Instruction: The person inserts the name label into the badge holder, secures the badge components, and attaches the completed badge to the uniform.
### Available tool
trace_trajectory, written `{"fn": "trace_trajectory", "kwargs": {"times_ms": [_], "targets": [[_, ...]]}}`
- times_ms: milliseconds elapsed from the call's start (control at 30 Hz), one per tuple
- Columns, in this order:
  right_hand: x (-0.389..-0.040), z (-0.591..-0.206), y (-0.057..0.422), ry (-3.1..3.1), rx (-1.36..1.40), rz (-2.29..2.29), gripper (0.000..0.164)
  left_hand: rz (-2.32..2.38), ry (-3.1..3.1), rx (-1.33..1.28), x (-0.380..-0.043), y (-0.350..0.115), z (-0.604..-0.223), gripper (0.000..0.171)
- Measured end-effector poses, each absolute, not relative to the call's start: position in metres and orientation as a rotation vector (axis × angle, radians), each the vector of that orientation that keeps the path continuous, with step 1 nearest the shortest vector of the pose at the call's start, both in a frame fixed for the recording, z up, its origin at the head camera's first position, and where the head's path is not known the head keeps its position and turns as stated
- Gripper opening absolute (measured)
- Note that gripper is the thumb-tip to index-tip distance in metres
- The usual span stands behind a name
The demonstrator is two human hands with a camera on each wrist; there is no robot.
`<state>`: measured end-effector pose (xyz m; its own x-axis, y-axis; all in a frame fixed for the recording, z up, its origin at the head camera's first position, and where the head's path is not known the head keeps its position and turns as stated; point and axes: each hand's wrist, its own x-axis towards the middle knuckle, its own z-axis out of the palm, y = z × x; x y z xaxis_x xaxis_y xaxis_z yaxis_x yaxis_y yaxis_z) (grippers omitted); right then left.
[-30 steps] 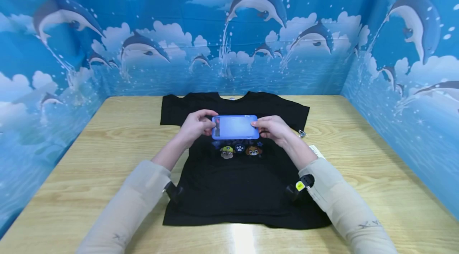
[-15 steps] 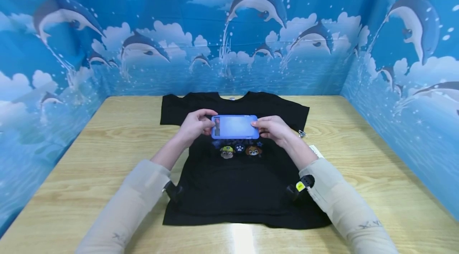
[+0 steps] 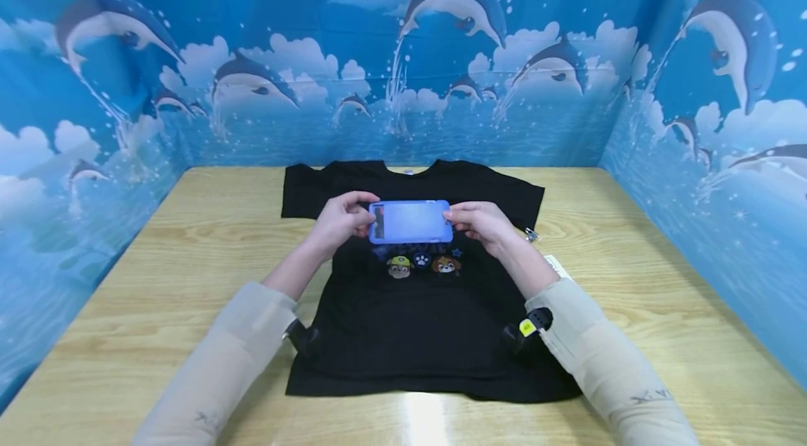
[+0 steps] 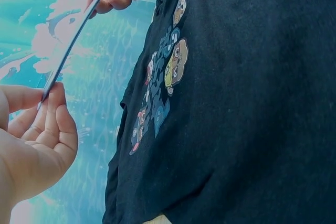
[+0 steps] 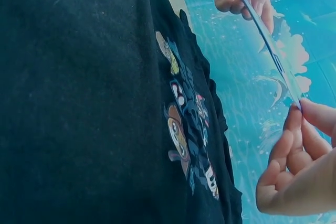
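Observation:
A thin blue card holder (image 3: 412, 222) with a pale panel and a dark strip at its left end is held level above the black T-shirt (image 3: 435, 334). My left hand (image 3: 343, 222) pinches its left end between thumb and fingers. At the other end, my right hand (image 3: 482, 225) pinches the right edge. Both wrist views show the card holder (image 4: 73, 45) nearly edge-on, clear of the shirt. The T-shirt lies spread out, neckline away from me, with cartoon dog faces (image 3: 446, 264) on its chest; the upper part of that print is hidden behind the holder.
The shirt lies on a wood-grain table (image 3: 208, 257). A small metal clip (image 3: 532, 234) lies beside the right sleeve, and a white card or tag (image 3: 556, 266) is partly hidden by my right forearm. Dolphin-print curtains (image 3: 353, 68) enclose the back and sides.
The card holder has shifted slightly left along with my left hand. My right thumb has slid from its face to its right edge. The T-shirt lies as before.

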<state>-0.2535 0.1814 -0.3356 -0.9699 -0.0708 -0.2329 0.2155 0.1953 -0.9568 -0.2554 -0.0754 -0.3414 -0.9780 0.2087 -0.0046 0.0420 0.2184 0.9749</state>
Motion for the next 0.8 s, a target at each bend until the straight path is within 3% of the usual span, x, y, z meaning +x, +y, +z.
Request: {"fn": "trace_trajectory", "kwargs": {"times_ms": [167, 533, 800], "targets": [[-0.2545, -0.3358, 0.1795, 2.255, 0.191, -1.880, 0.034, 1.864, 2.352, 0.238, -0.2569, -0.0747, -0.3431, 0.033], [-0.2542, -0.3325, 0.1813, 2.157, 0.179, -1.953, 0.035, 1.863, 2.359, 0.246, -0.2566, -0.0723, -0.3442, 0.032], [-0.2512, -0.3297, 0.1825, 2.119, 0.179, -1.971, 0.025, 1.858, 2.356, 0.229, -0.2553, -0.0713, -0.3423, 0.033]]}}
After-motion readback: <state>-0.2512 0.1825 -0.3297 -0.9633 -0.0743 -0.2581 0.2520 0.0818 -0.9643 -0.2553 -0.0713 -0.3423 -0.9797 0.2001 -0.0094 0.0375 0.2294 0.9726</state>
